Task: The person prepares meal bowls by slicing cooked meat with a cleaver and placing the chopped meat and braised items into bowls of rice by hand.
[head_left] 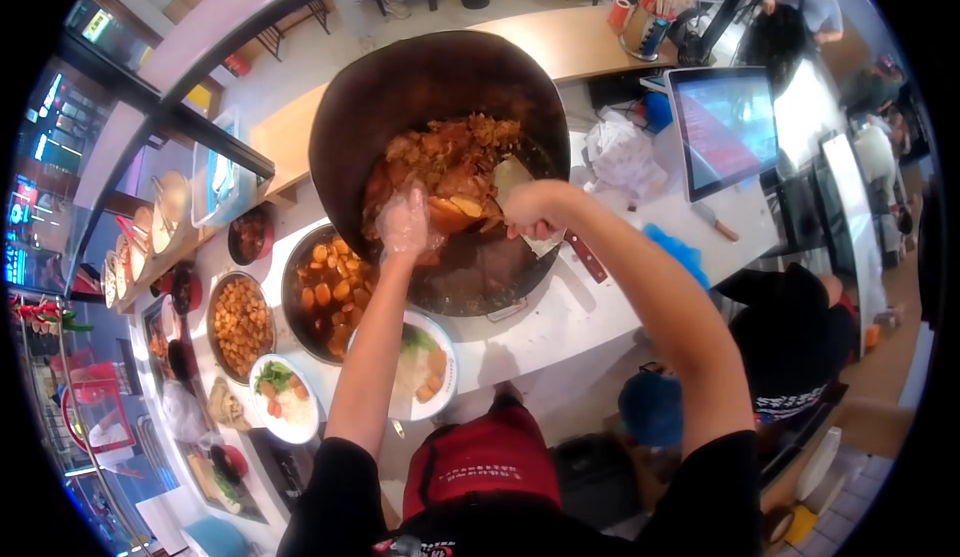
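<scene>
A large dark pot (440, 67) holds a heap of browned meat (440, 152). My left hand (405, 219), in a clear plastic glove, is over the left of the heap with its fingers against a piece of meat; its grip is partly hidden. My right hand (537, 207) is closed round the handle of a wide cleaver (512, 179), whose pale blade points into the pot beside the meat. Below the pot, near my left forearm, sits a white bowl (428, 365) with rice, greens and brown chunks.
Left of the pot are a pan of eggs in sauce (330, 282), a pan of brown cubes (240, 325) and another rice bowl (286, 399). A red-handled knife (587, 257), crumpled paper (622, 154) and a screen (723, 129) lie right. A co-worker's dark sleeve (785, 322) is at lower right.
</scene>
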### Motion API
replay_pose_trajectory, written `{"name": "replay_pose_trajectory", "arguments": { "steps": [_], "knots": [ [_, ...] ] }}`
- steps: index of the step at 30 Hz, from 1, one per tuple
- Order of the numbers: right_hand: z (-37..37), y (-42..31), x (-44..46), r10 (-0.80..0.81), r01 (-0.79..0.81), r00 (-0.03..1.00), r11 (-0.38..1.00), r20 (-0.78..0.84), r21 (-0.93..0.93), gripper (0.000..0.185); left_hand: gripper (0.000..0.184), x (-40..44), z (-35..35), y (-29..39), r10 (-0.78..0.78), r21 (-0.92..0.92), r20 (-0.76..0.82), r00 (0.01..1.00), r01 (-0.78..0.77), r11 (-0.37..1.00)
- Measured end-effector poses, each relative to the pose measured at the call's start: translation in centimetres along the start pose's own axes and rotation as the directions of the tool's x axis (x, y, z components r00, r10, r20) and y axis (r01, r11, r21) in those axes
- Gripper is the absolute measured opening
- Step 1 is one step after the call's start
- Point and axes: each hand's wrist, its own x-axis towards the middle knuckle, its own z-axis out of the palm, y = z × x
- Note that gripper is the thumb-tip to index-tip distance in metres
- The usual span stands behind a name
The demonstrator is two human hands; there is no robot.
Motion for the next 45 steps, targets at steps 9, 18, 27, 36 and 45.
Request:
{"name": "replay_pose_trajectory", "arguments": {
  "steps": [9,18,27,36,45],
  "knots": [
    [-1.2,3.6,-3.0,0.139,-0.175,0.974,0.963,0.181,0.205,0.011,0.059,-0.9,-1.5,-0.2,-0.316,-0.338,-0.152,0.937,0.251,0.907],
    [0.9,7.8,-4.6,0.021,-0.154,0.96,0.872,0.278,0.464,0.014,0.052,-0.5,-2.4,-3.4,-0.31,-0.959,0.197,0.93,0.249,0.138],
    [12.1,5.3,-7.1,-0.095,0.018,0.991,0.79,0.093,0.613,0.017,0.073,-3.8,-11.2,-7.6,-0.063,-0.501,0.406,0.912,0.165,-0.85],
    [33.0,0.4,-0.3,-0.214,0.115,0.976,0.653,0.037,0.749,0.017,0.067,-12.4,-22.8,-22.7,-0.14,-0.521,0.373,0.917,0.082,-0.849],
    [56.7,2.7,15.0,-0.615,0.297,0.608,0.763,-0.502,-0.574,0.023,0.063,-25.1,-27.5,-34.3,-0.211,-0.514,0.446,0.87,0.056,-0.856]
  ]
}}
